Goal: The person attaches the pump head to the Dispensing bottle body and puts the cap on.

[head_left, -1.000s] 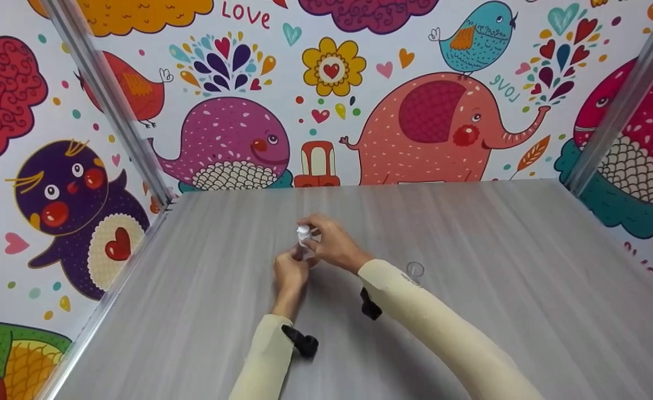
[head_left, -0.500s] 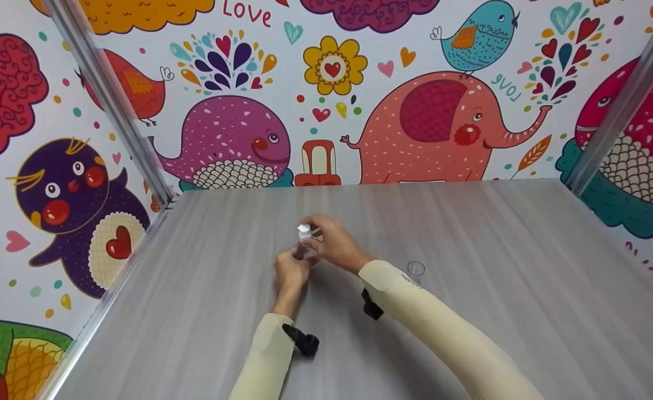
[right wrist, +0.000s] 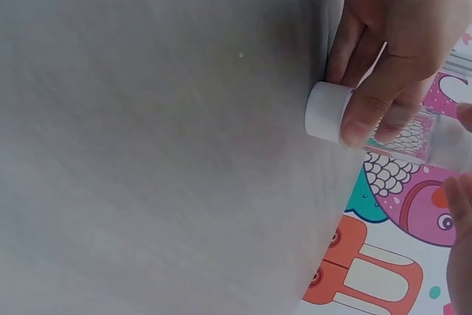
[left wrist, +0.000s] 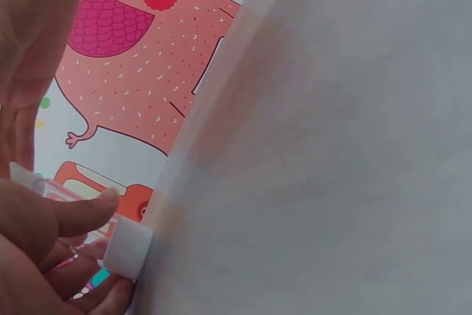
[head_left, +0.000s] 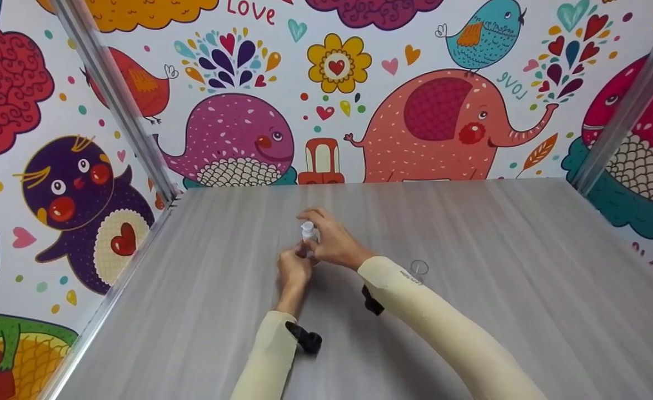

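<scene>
A small clear bottle with a white pump-like top [head_left: 308,228] stands between both hands in the head view. My left hand [head_left: 294,270] grips its lower body. In the right wrist view, the left fingers wrap the clear wall beside a white base [right wrist: 326,112]. That white base [left wrist: 128,248] also shows in the left wrist view, with the left thumb along the body. My right hand [head_left: 335,243] holds the upper part, thumb at the neck and a finger raised near the top. Only its fingertips [right wrist: 456,201] show in the right wrist view, around the frosted upper end.
A clear round cap [head_left: 419,268] lies on the grey wood-grain table [head_left: 498,244], just beyond the right forearm. A printed cartoon wall [head_left: 326,111] closes the back, with metal posts [head_left: 118,105] at the corners. Black straps [head_left: 304,337] sit at both wrists.
The right hand's upper finger has lifted and spread away from the bottle's white top, exposing more of it. The left hand keeps its grip. The head view has shifted slightly.
</scene>
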The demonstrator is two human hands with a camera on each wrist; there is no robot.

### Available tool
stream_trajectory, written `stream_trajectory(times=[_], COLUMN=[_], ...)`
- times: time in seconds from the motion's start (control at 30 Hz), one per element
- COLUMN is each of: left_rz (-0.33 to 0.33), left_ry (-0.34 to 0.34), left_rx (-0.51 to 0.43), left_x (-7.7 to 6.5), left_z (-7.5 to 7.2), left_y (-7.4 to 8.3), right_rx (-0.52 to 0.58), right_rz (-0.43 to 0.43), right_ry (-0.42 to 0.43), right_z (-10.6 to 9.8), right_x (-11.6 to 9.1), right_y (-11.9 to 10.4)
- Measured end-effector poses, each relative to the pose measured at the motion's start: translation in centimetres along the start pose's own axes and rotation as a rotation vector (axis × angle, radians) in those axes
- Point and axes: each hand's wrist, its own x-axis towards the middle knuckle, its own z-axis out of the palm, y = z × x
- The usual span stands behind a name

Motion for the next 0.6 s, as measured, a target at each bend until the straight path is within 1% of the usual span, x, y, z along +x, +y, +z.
stream_trajectory(times=[0.17,0.27,0.33,0.5,0.6], left_rz=[-0.011,-0.007,-0.005,0.002,-0.005], left_ry=[-0.017,-0.015,-0.013,-0.013,-0.011], left_rx=[-0.007,-0.006,-0.001,-0.001,-0.010], left_x=[0.10,0.10,0.10,0.11,0.14], left_z=[-0.19,-0.18,-0.11,0.07,0.13], left_y=[0.08,0.07,-0.04,-0.19,-0.21], right_rx=[-0.025,-0.016,-0.006,0.021,0.021], right_rz=[-0.029,-0.020,-0.006,0.067,0.088], right_ry=[-0.007,-0.005,-0.006,-0.033,-0.034], right_z=[0.27,0.26,0.23,0.17,0.17], right_x=[0.00,-0.02,-0.06,-0.13,-0.09], right_y=[0.30,0.34,0.31,0.30,0.34])
